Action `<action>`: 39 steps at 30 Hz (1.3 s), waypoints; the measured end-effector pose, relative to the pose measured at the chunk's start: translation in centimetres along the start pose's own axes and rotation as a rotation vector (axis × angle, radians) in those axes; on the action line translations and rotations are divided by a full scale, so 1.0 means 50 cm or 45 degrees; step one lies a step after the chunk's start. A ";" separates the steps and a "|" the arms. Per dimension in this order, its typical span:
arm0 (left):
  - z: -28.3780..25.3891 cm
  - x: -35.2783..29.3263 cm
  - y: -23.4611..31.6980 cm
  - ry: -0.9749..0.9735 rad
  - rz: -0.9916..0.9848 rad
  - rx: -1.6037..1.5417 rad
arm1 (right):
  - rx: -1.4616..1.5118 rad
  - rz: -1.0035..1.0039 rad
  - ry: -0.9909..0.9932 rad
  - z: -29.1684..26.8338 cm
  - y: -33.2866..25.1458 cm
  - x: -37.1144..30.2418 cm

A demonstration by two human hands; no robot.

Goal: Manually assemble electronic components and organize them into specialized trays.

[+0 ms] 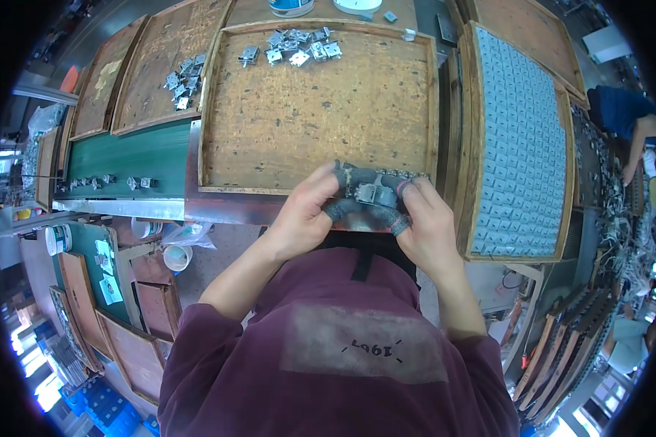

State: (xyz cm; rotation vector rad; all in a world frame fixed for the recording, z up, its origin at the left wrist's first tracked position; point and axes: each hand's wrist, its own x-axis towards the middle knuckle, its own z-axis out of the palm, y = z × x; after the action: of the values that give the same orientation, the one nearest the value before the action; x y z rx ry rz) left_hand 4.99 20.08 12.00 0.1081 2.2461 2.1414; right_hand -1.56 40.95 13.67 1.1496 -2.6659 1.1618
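Note:
Between my two hands, at the near edge of a shallow wooden tray (306, 116), is a small metal bracket-like part (374, 194). My left hand (310, 207) grips it from the left, its fingertips wrapped in dark grey covers. From the other side my right hand (426, 218) closes on the same part, with similar dark covers on its fingers. The fingers hide much of the part's edges. A loose pile of similar metal parts (299, 45) lies at the far side of the tray.
A green conveyor belt (124, 156) on the left carries several metal parts. More parts (186, 80) lie on a second wooden tray. To the right, a wooden-framed tray (521, 146) holds rows of grey pieces. Another person (630, 127) works at the far right. Buckets (176, 257) stand at lower left.

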 end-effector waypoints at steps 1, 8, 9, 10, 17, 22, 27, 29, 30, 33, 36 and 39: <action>0.003 0.003 0.000 -0.010 0.034 0.099 | -0.023 -0.028 0.022 -0.001 0.004 0.000; 0.016 0.016 -0.024 -0.006 0.041 0.028 | -0.102 -0.045 0.030 0.004 0.012 0.003; 0.022 0.017 -0.024 -0.006 0.039 0.027 | -0.101 -0.044 0.029 0.009 0.016 0.005; 0.032 0.019 -0.024 0.034 0.017 0.119 | -0.186 -0.085 0.057 0.016 0.021 0.007; 0.077 0.022 -0.025 0.129 0.098 0.511 | -0.259 0.003 0.157 0.040 0.006 -0.002; 0.071 0.037 -0.052 0.122 0.371 0.639 | 0.096 0.307 -0.142 -0.014 -0.003 0.002; 0.073 0.056 -0.031 -0.002 0.474 0.406 | 0.709 0.559 -0.444 -0.030 0.031 0.003; 0.081 0.057 -0.032 -0.023 0.476 0.387 | 0.632 0.496 -0.352 -0.026 0.032 -0.006; 0.085 0.053 -0.039 0.011 0.507 0.454 | 0.535 0.429 -0.310 -0.024 0.033 -0.010; 0.088 0.059 -0.025 0.004 0.522 0.465 | 0.473 0.308 -0.232 -0.032 0.030 -0.011; 0.089 0.059 -0.016 -0.031 0.491 0.381 | 0.491 0.219 -0.172 -0.046 0.019 -0.003; 0.090 0.067 -0.006 0.002 0.622 0.454 | 0.450 0.183 -0.131 -0.048 0.019 -0.006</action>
State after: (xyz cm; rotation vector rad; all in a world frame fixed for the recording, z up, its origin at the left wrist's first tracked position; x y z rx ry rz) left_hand 2.00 24.81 11.55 0.7335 2.8075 1.8721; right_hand -2.56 43.10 14.70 1.0958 -2.7308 1.6974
